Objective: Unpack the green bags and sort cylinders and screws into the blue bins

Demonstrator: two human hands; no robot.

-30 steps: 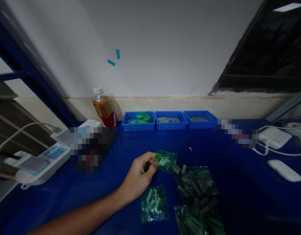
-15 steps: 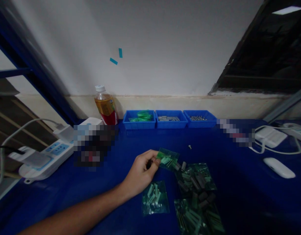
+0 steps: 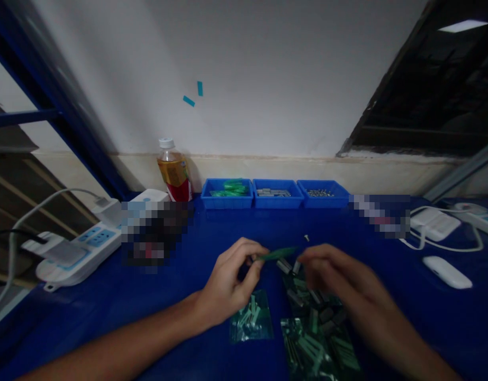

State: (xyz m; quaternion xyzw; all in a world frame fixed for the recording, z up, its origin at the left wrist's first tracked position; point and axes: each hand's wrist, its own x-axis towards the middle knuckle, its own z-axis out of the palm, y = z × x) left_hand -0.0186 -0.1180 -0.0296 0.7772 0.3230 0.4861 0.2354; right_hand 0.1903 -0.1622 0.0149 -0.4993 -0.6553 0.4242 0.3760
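My left hand (image 3: 233,278) pinches one end of a small green plastic bag (image 3: 281,254), raised above the table and seen almost edge-on. Close to the bag's other end are the fingertips of my right hand (image 3: 345,278). Its fingers are curled but smeared by motion, so whether they touch the bag is unclear. Below my left hand lies a flat green zip bag (image 3: 252,320) with pale strips and thin pieces inside. Further green bags (image 3: 307,349) of similar pieces lie under my right hand, partly hidden. Dark grey blocks (image 3: 327,316) lie on them, and small grey cylinders (image 3: 284,265) lie just behind.
Three blue trays stand by the wall: one of green bags (image 3: 233,187), one of metal rods (image 3: 273,192), one of small metal parts (image 3: 321,193). A screw (image 3: 306,238) lies alone. Left are a bottle (image 3: 173,172) and power strip (image 3: 95,237); right, a white case (image 3: 447,272).
My right hand has come into view from the right, up to the bag. The bag in my left hand has turned from face-on to nearly edge-on. The view has shifted slightly.
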